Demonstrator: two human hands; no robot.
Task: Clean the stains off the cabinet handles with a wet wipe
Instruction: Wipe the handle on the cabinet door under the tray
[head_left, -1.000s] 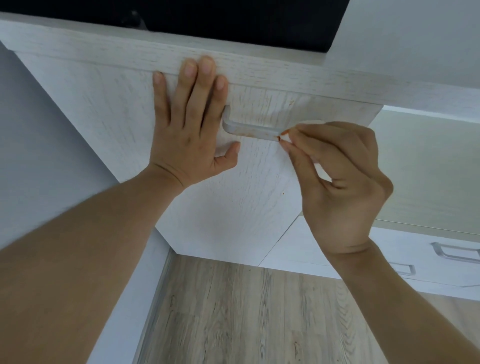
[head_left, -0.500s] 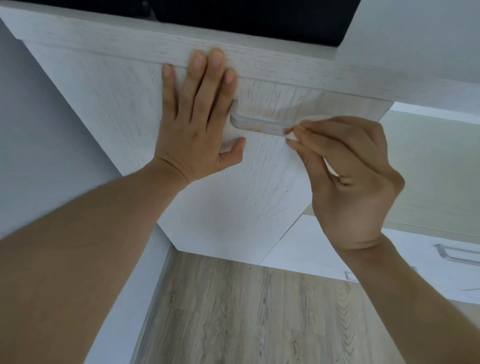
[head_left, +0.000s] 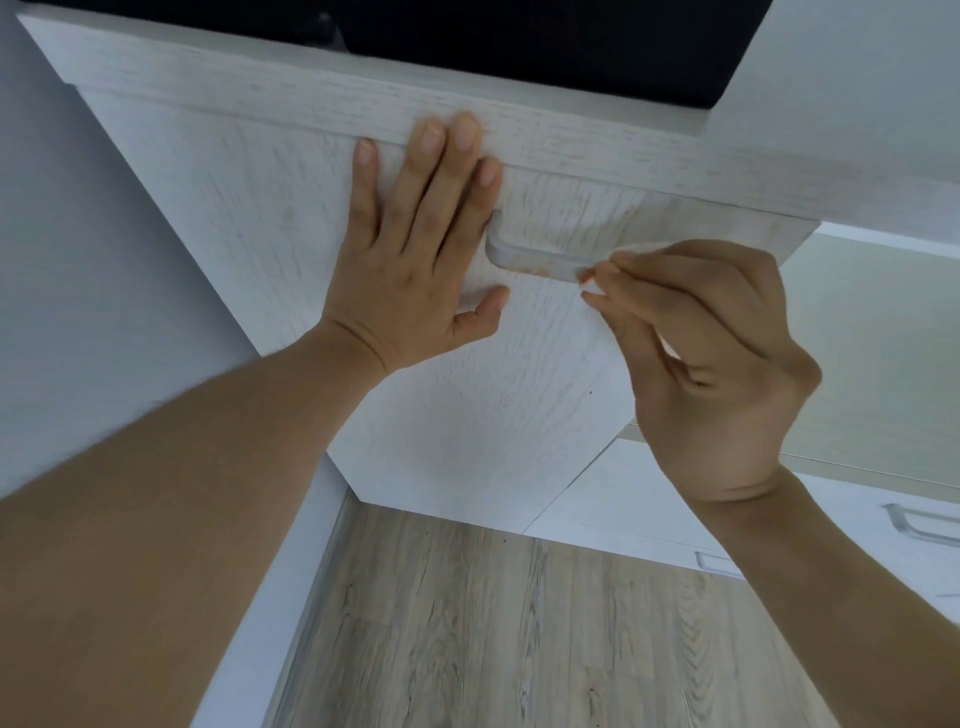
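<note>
A person's flat left hand (head_left: 410, 260) is bracing the whitewashed door while right fingers (head_left: 623, 291) are pinching a barely visible limp wipe along the stiff, stained pale bar handle (head_left: 530, 260).

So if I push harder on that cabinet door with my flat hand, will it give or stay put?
Probably stays put: the left hand lies flat on the cabinet door, a rigid wood-grain panel that looks shut. The handle, where the right hand pinches, seems fixed and stiff, so rubbing likely won't shift it.
</note>
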